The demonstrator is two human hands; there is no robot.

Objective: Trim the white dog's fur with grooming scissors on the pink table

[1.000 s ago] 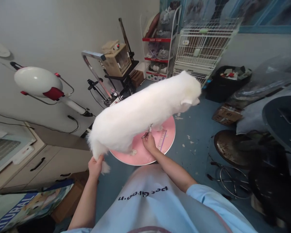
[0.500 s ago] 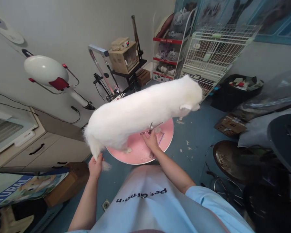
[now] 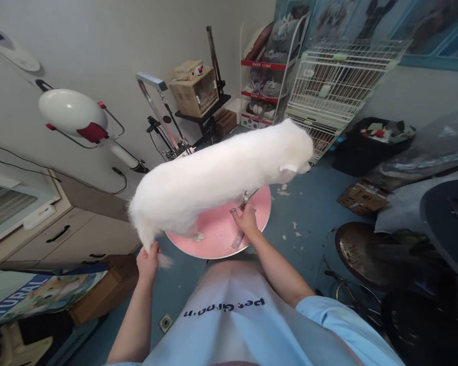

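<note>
A white dog (image 3: 221,178) stands on a round pink table top (image 3: 221,231), head towards the right. My left hand (image 3: 148,262) is closed around the dog's hind leg just off the table's left edge. My right hand (image 3: 246,219) grips a pair of scissors (image 3: 248,199), whose blades point up and right under the dog's chest near its front legs. A comb (image 3: 238,240) lies on the pink surface beside my right wrist.
A metal grooming arm (image 3: 158,112) and a white-and-red dryer (image 3: 74,114) stand behind the table. White wire cages (image 3: 336,81), a shelf rack (image 3: 263,76), a black bin (image 3: 370,140), a cardboard box (image 3: 361,195) and stools (image 3: 361,249) crowd the right. Cabinets (image 3: 61,239) are at left. Fur clippings dot the blue floor.
My right hand with the scissors has moved right along the dog's belly towards its front legs. The left hand keeps its hold on the hind leg. The view shifted slightly.
</note>
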